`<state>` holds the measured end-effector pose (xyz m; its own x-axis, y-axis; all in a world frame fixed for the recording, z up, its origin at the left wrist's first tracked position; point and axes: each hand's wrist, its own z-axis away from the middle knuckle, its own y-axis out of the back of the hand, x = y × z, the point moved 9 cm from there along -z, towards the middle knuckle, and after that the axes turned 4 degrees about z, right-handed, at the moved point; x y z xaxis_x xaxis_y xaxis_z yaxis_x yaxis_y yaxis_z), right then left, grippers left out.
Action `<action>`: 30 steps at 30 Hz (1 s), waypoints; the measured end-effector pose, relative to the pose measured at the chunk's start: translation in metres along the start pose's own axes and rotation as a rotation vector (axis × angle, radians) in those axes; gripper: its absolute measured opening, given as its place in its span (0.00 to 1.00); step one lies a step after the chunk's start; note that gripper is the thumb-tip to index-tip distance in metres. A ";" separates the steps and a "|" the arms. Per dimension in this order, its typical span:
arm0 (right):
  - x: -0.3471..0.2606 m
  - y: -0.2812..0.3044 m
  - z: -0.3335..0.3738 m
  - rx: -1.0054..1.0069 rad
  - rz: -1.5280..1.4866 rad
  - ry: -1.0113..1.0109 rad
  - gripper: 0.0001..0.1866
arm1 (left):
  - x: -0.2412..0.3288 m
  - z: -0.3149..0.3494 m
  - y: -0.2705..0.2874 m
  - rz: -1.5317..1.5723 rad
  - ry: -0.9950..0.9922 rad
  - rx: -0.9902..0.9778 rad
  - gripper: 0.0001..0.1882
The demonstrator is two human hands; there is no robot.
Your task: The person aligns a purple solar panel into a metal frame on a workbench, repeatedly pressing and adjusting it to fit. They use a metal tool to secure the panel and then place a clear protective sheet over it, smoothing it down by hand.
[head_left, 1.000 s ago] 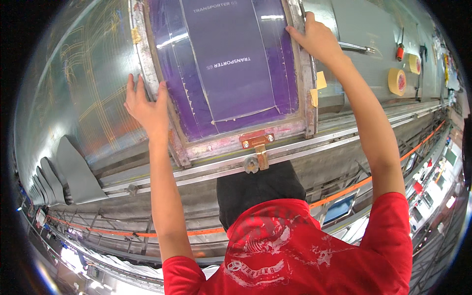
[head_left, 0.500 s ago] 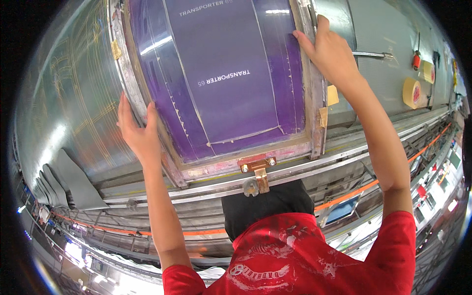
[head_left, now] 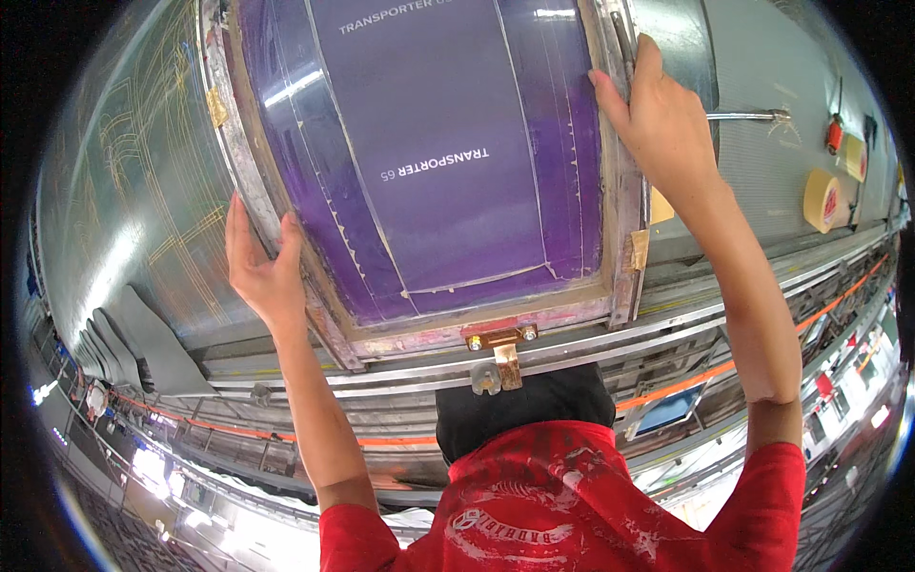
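Observation:
A screen-printing frame (head_left: 419, 342) with a purple mesh panel (head_left: 457, 224) lies in front of me. My left hand (head_left: 265, 276) grips its left rail, thumb on the inner side and fingers along the outer edge. Further up the opposite rail, my right hand (head_left: 669, 124) holds the frame, its thumb over the inner edge and its fingers around the outer side. At the near end, a copper-coloured bracket (head_left: 509, 366) is bolted to the frame and reaches down over a metal rail (head_left: 400, 374).
On the grey surface at right are a metal rod (head_left: 748, 115), a red-handled screwdriver (head_left: 835, 133) and a yellow tape roll (head_left: 820, 198). Grey flaps (head_left: 157, 348) stand at left. An orange strip (head_left: 681, 384) runs beyond the metal rail, near my body.
The whole view has shifted slightly. Both hands keep their places on the frame's side rails.

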<state>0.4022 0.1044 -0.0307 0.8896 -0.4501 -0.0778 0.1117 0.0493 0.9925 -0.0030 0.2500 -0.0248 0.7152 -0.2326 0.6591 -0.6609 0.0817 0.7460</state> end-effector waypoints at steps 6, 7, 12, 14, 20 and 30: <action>0.000 0.001 0.000 0.028 -0.056 -0.026 0.36 | -0.002 0.000 -0.001 -0.035 -0.031 -0.021 0.33; -0.001 -0.001 0.001 0.019 -0.064 -0.031 0.36 | 0.000 0.000 -0.001 -0.064 -0.047 -0.027 0.33; -0.001 0.001 0.003 0.049 -0.058 -0.031 0.35 | -0.001 0.004 -0.005 -0.011 -0.069 -0.088 0.36; 0.000 0.001 0.005 0.060 -0.065 -0.045 0.34 | -0.004 0.003 -0.005 0.026 -0.015 -0.130 0.37; -0.001 0.002 0.006 -0.023 -0.133 -0.135 0.36 | -0.014 0.006 -0.006 0.042 -0.039 -0.125 0.40; 0.003 0.005 0.006 -0.101 -0.015 -0.175 0.34 | -0.014 0.009 -0.003 -0.033 -0.162 -0.138 0.40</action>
<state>0.4026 0.0980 -0.0259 0.7981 -0.5988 -0.0663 0.1760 0.1266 0.9762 -0.0130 0.2442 -0.0369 0.6825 -0.3895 0.6184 -0.5923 0.2010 0.7803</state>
